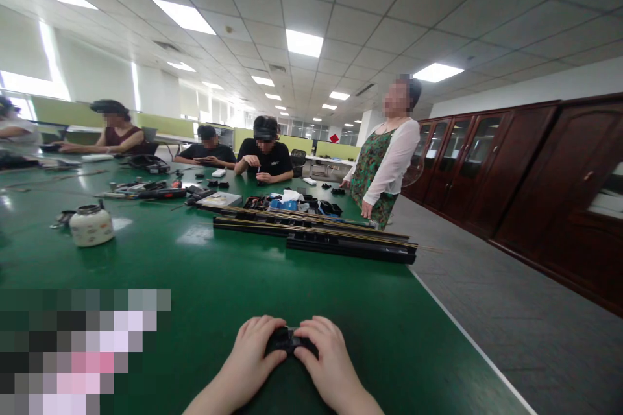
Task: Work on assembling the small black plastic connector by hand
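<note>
Hands at the near edge of the green table (204, 272), head view only: left hand (253, 353) and right hand (324, 356) meet over a small black part (288, 339), both closed on it, fingertips curled over its top from either side, so only a dark strip shows between them. The part rests on the table surface close to the person's body, well apart from everything else. Its long axis appears to run left to right across the person's front; which end is which cannot be told, the fingers hide both. My judgement: pressing evenly from both sides, part kept flat on the mat, would serve this squeeze best, thumbs low to stop it tipping. Farther off, long black rails (316, 237) lie across the table's middle, a white jar (91, 225) stands to the left, tools scattered beyond. Several people sit at the far side; another stands at the table's right corner in a white sleeve (394, 165).
</note>
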Action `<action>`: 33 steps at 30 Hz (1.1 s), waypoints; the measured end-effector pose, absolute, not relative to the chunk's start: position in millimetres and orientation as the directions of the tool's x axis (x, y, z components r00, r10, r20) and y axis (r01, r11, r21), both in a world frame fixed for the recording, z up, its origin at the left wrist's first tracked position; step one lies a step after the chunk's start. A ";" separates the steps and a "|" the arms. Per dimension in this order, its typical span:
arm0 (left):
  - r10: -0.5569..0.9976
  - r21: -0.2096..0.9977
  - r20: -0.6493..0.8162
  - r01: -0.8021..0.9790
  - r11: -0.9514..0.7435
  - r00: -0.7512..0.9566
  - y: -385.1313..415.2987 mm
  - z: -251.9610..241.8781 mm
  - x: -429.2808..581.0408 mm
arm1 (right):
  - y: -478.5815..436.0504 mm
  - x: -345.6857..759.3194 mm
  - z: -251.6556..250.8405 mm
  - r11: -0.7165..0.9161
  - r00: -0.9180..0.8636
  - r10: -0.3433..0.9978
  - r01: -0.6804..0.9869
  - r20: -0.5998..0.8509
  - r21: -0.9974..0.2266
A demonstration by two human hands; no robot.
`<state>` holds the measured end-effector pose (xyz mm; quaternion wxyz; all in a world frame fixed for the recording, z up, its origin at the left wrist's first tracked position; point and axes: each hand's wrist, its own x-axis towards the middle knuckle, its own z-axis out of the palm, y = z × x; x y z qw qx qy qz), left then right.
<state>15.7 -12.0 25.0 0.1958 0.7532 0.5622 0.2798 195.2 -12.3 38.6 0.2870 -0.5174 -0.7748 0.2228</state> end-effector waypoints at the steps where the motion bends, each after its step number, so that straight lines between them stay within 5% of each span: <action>1: 0.956 0.608 0.202 0.739 -0.292 0.212 -12.1 25.3 15.9 | -12.7 195.3 39.2 0.364 -0.303 0.930 0.683 0.208 -0.633; 13: 0.950 0.604 0.221 0.734 -0.309 0.218 -12.3 24.5 15.7 | -20.0 194.3 44.2 0.435 -0.365 0.899 0.668 0.243 -0.604; 33: 0.956 0.590 0.198 0.752 -0.294 0.218 -13.2 23.3 15.0 | -13.9 196.2 34.6 0.321 -0.231 0.946 0.569 0.227 -0.757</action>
